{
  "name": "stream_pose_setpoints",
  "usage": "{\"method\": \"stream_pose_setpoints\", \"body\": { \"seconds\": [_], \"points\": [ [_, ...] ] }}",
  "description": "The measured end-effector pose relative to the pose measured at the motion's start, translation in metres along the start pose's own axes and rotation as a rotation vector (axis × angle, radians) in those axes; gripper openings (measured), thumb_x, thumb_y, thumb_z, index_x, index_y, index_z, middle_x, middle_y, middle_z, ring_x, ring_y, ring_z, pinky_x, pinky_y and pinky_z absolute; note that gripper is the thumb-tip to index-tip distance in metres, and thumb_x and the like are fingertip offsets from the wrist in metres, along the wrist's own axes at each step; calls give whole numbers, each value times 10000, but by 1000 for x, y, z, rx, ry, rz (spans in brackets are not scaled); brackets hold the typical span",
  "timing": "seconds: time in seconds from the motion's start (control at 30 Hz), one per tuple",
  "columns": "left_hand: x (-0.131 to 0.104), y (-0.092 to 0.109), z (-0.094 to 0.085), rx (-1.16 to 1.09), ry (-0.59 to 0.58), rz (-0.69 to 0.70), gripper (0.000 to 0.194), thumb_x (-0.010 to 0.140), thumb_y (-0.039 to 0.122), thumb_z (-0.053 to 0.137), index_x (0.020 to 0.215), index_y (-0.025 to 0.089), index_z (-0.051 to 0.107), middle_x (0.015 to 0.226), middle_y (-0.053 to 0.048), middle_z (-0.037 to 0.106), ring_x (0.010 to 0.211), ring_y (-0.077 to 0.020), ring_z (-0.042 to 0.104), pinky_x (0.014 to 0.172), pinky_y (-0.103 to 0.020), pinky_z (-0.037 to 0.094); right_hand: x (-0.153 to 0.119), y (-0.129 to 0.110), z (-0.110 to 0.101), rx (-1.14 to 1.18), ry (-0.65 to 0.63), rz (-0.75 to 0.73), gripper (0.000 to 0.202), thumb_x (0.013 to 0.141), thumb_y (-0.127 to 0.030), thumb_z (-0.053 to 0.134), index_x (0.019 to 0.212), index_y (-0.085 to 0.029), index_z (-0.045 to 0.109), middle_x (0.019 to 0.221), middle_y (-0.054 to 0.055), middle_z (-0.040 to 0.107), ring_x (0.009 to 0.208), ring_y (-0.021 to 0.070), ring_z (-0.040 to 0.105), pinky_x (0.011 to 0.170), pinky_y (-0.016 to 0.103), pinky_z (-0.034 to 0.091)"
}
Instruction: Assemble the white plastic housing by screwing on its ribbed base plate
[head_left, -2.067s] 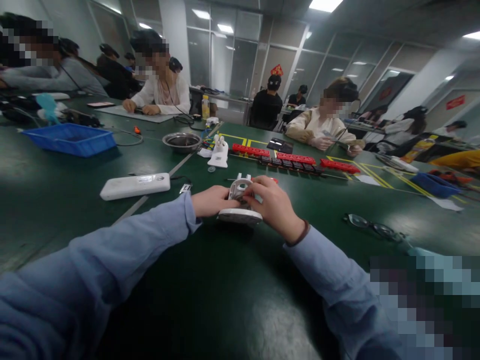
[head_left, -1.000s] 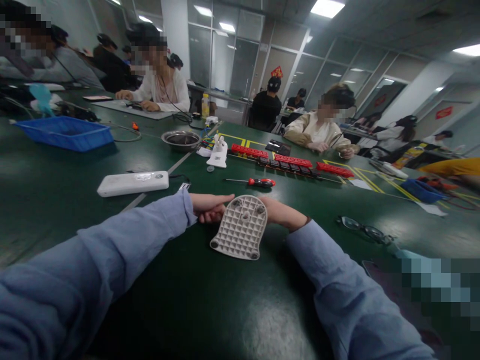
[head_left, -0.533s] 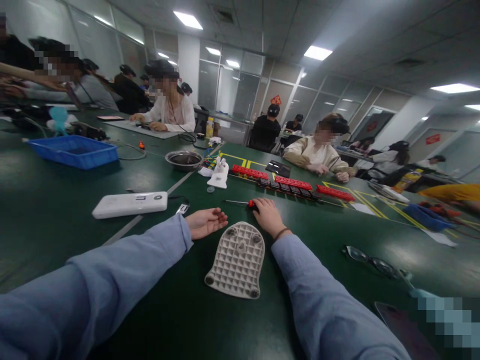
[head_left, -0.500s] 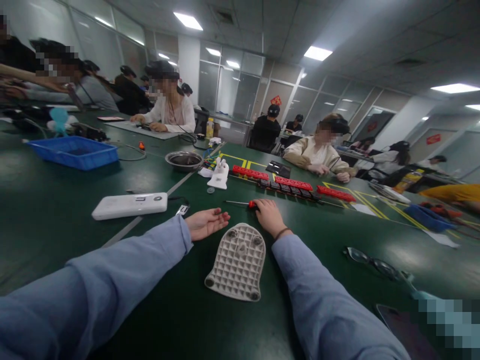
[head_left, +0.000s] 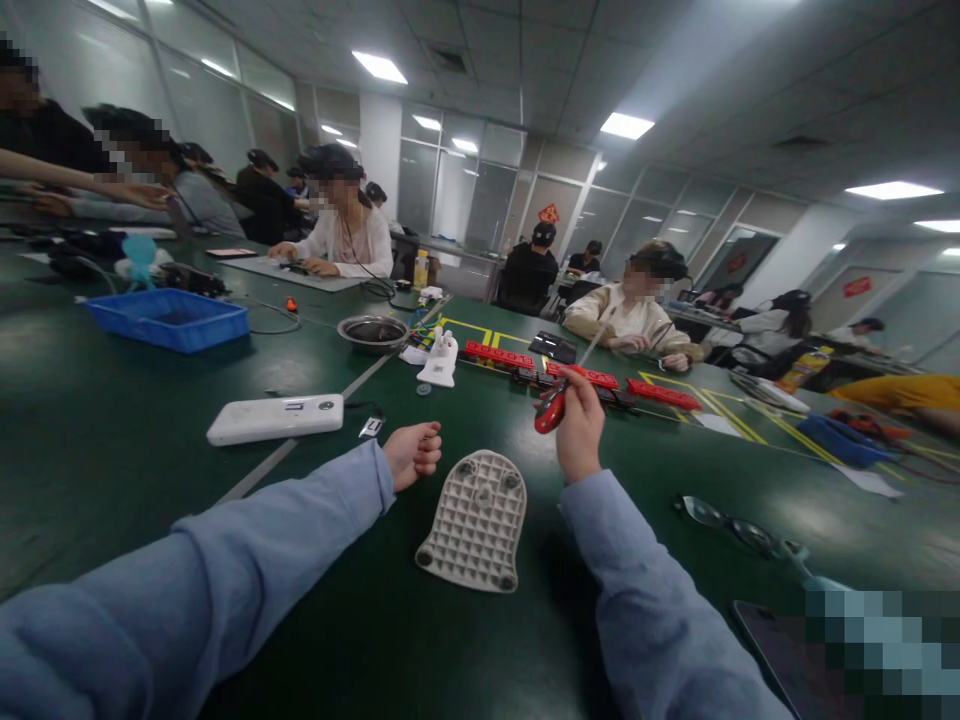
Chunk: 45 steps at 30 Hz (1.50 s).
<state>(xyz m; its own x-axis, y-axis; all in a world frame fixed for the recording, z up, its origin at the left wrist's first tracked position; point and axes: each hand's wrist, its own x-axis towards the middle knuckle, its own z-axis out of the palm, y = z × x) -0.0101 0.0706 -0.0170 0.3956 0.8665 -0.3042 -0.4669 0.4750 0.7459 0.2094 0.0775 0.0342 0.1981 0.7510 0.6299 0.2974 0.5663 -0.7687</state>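
Note:
My right hand (head_left: 580, 430) is raised over the green table, its fingers closed on a screwdriver (head_left: 552, 408) with a red and black handle and a shaft slanting up and away. To the left, my left hand (head_left: 412, 455) is curled with its fingers folded in; nothing shows in it. Between my forearms lies a light grey plastic base (head_left: 477, 525), its ribbed grid side up, with dark round spots near its corners. A small white plastic part (head_left: 439, 362) rests beyond my hands, a small round disc (head_left: 424, 389) close by it.
Left: a white oblong device (head_left: 277, 419), a metal bowl (head_left: 373, 331) and a blue tray (head_left: 169, 322). Ahead: red strips (head_left: 499, 355). Right: glasses (head_left: 731, 527), a phone (head_left: 784, 655) and a second blue tray (head_left: 844, 440). Several people sit at the tables.
My right hand has lifted the screwdriver off the table, its shaft now pointing up instead of left. My left hand has gone from spread fingers to curled ones.

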Motion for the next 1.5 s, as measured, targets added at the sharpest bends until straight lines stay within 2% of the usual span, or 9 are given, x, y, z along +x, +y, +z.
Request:
{"method": "stream_pose_setpoints", "body": {
  "seconds": [0.1,0.2,0.4,0.53,0.73,0.83,0.97,1.27,1.5],
  "points": [
    [-5,-4,5,38,19,48,112,774,119,360,696,194,330,469,90,263,304,-36,254,297,-117,120,2,-49,-15,514,132,93,289,761,-219,332,1032,-213,432,842,22,583,705,139,604,709,368,475],
    [-15,-5,9,110,20,74,119,773,109,380,707,191,324,522,76,331,344,-34,313,303,-109,156,-8,-96,-32,694,98,123,280,706,-159,431,976,-224,470,849,4,623,767,117,611,768,320,466],
    [-46,-2,-1,325,-5,77,138,727,117,514,833,161,438,653,20,522,370,-30,400,302,-122,240,-53,-156,-63,568,-51,230,280,633,-199,602,887,-247,494,671,-37,636,547,104,602,534,236,503],
    [-90,7,-5,470,5,53,226,658,136,615,864,118,524,738,-46,600,399,-48,471,318,-139,309,-100,-177,-82,440,-70,186,253,661,-305,620,886,-248,521,617,-32,604,496,112,567,443,233,476],
    [-154,-18,34,163,-65,121,36,647,96,614,672,121,606,535,-2,564,365,-26,402,339,-134,303,-163,-172,-76,416,202,72,387,649,-529,558,825,-186,598,458,-46,450,361,57,370,305,159,288],
    [-161,-43,54,60,-155,119,81,590,128,671,666,128,642,565,-17,587,391,-28,412,338,-131,284,-174,-159,-61,465,358,102,343,628,-517,564,662,-178,601,491,-28,470,364,60,379,289,170,294],
    [-157,-56,57,77,-72,151,127,575,129,679,700,148,664,625,-27,616,428,-42,444,367,-152,319,-179,-147,-48,470,450,146,200,657,-373,542,624,-179,582,494,-29,449,379,70,381,298,187,328],
    [-162,-53,53,119,-95,83,192,482,201,740,661,165,681,590,-28,628,378,-55,470,355,-164,309,-186,-147,-48,435,379,134,202,718,-358,474,678,-196,587,509,-29,393,421,87,416,310,194,351],
    [-167,-53,54,172,-142,83,123,565,209,702,680,167,683,607,-29,654,388,-43,502,384,-142,337,-184,-143,-50,500,315,149,225,677,-379,516,674,-169,599,473,-40,412,413,85,435,300,180,366]
  ]
}}
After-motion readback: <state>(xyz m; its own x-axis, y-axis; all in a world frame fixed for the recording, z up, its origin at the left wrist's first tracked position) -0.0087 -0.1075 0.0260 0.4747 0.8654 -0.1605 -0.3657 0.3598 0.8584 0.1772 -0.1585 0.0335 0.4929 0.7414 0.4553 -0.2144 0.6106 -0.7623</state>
